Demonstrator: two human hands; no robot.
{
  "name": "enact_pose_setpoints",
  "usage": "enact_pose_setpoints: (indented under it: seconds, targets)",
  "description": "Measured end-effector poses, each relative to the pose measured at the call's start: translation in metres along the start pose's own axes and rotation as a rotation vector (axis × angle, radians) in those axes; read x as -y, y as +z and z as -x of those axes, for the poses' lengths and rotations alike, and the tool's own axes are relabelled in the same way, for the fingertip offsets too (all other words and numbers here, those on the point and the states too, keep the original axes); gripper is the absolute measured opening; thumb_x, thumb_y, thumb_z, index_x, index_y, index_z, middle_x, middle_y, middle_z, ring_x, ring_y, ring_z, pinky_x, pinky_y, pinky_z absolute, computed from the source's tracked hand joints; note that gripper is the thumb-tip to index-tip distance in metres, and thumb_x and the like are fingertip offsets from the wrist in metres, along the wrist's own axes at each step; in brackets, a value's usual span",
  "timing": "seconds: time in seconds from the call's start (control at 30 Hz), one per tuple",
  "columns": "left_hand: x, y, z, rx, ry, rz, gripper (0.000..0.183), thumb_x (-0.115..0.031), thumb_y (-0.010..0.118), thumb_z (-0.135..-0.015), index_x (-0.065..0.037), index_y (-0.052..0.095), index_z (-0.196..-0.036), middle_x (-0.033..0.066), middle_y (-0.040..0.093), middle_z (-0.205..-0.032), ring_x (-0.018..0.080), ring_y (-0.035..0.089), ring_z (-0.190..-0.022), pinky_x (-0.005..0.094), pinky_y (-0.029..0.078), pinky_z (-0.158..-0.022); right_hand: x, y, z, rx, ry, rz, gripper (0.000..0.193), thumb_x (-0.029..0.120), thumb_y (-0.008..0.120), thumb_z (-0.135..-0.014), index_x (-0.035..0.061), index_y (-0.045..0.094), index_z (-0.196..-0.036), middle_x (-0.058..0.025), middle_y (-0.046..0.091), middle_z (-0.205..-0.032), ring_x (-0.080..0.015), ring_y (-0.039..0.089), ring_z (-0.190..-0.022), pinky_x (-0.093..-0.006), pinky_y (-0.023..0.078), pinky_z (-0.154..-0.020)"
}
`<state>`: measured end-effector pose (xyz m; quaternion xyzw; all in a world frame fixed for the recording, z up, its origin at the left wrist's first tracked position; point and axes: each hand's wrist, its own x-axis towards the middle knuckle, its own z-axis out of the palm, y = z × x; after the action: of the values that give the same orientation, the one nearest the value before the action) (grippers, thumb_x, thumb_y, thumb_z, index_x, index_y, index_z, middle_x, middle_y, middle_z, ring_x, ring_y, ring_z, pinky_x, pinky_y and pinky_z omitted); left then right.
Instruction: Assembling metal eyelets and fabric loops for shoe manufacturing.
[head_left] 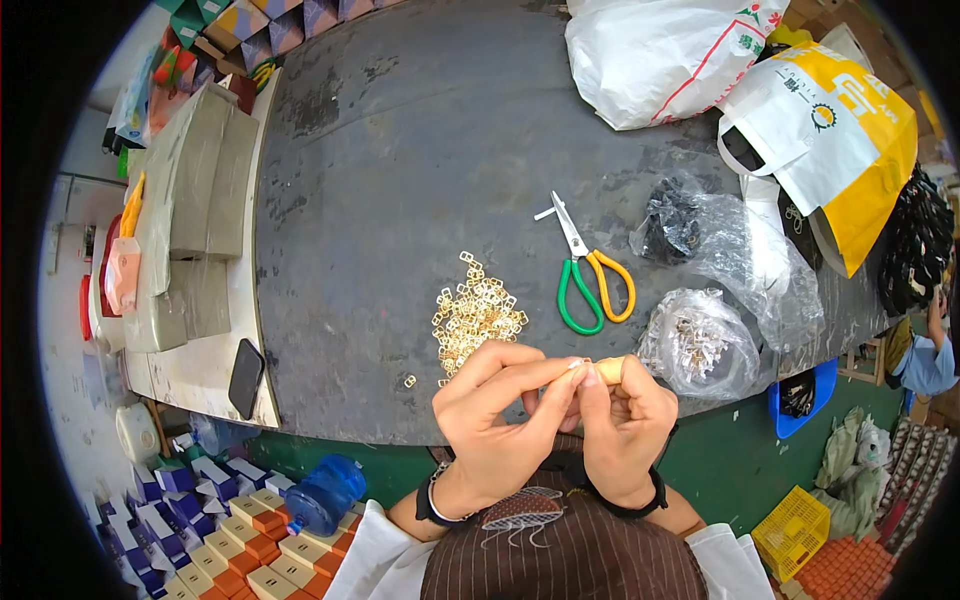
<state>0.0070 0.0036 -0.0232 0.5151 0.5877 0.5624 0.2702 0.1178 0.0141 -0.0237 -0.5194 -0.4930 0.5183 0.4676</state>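
Note:
My left hand [497, 408] and my right hand [628, 418] meet fingertip to fingertip at the table's near edge. Both are closed in a pinch; whatever sits between the tips is too small to make out. A yellowish wrap covers a finger of the right hand. Just beyond my left hand lies a loose pile of small gold metal buckles [478, 312], one of them apart at its left. Scissors [580, 270] with one green and one orange handle rest partly open beyond my hands. A clear plastic bag [698, 343] of small metal pieces stands to the right.
The dark worktop [400, 160] carries crumpled clear plastic [745, 240], a white bag [665, 60] and a yellow-white bag [850, 140] at right. A phone [246, 378] lies on the left ledge. Below are a blue water jug [325, 493] and a yellow crate [792, 532]. Another person [925, 355] is at far right.

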Motion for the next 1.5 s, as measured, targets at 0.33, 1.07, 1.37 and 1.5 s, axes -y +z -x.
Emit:
enact_pose_setpoints:
  seconds: [0.33, 1.07, 1.37, 1.5]
  targets:
    - [-0.002, 0.002, 0.008, 0.002, 0.123, -0.010, 0.014, 0.004, 0.072, -0.070, -0.003, 0.071, -0.082, 0.0090, 0.062, -0.075, 0.0147, 0.059, -0.061, 0.0250, 0.047, -0.053, 0.010, -0.006, 0.008, 0.000, -0.017, -0.097, 0.015, 0.003, 0.056, -0.090, -0.0078, 0.059, -0.079, -0.0109, 0.064, -0.068, -0.0087, 0.060, -0.055, -0.0211, 0.049, -0.046]
    - [0.004, -0.019, -0.015, 0.445, -0.341, 0.399, 0.011, -0.001, 0.066, -0.083, 0.000, 0.070, -0.093, 0.0059, 0.064, -0.082, 0.0065, 0.057, -0.062, 0.0181, 0.045, -0.053, 0.029, -0.047, -0.031, 0.501, 0.034, 0.173, 0.012, 0.008, 0.066, -0.084, -0.0024, 0.063, -0.079, -0.0061, 0.062, -0.060, -0.0086, 0.060, -0.051, -0.0214, 0.044, -0.046]
    - [-0.001, -0.017, -0.010, 0.251, -0.432, 0.506, 0.007, 0.002, 0.065, -0.083, 0.004, 0.067, -0.090, 0.0076, 0.064, -0.083, 0.0066, 0.058, -0.064, 0.0189, 0.047, -0.052, 0.034, -0.035, -0.033, 0.196, -0.061, 0.145, 0.014, 0.001, 0.071, -0.076, -0.0025, 0.062, -0.085, -0.0065, 0.065, -0.065, -0.0096, 0.061, -0.055, -0.0213, 0.047, -0.051]
    - [-0.002, -0.002, -0.003, -0.008, -0.455, 0.630, 0.006, 0.004, 0.063, -0.084, 0.005, 0.065, -0.090, 0.0079, 0.063, -0.083, 0.0061, 0.056, -0.064, 0.0188, 0.046, -0.051, 0.021, -0.025, -0.020, 0.096, -0.301, 0.106, 0.026, -0.005, 0.074, -0.070, -0.0027, 0.065, -0.094, -0.0106, 0.066, -0.077, -0.0136, 0.063, -0.063, -0.0222, 0.049, -0.054]
